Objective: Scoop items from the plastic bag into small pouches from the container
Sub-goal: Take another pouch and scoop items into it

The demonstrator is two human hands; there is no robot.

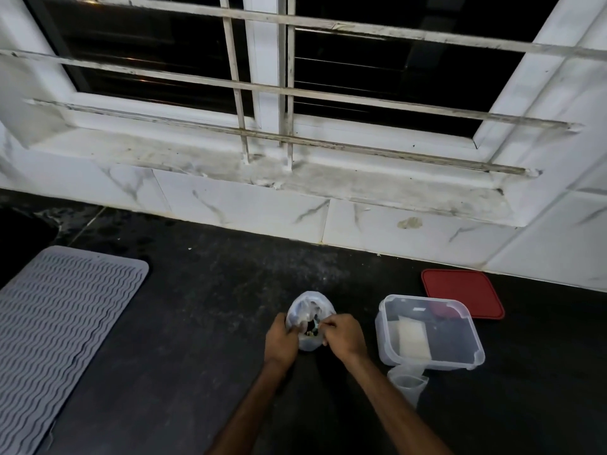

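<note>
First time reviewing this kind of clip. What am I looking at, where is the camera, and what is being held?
No machine here: a person works with two bare hands. The one picture comes from a wide-angle camera worn on their head, looking forward and down. The left hand and right hand both grip the mouth of a small plastic bag on the dark counter; something dark shows inside. Right of it sits a clear container, its red lid lying off behind it, and a small clear pouch in front. A grey ridged mat lies at the left.
</note>
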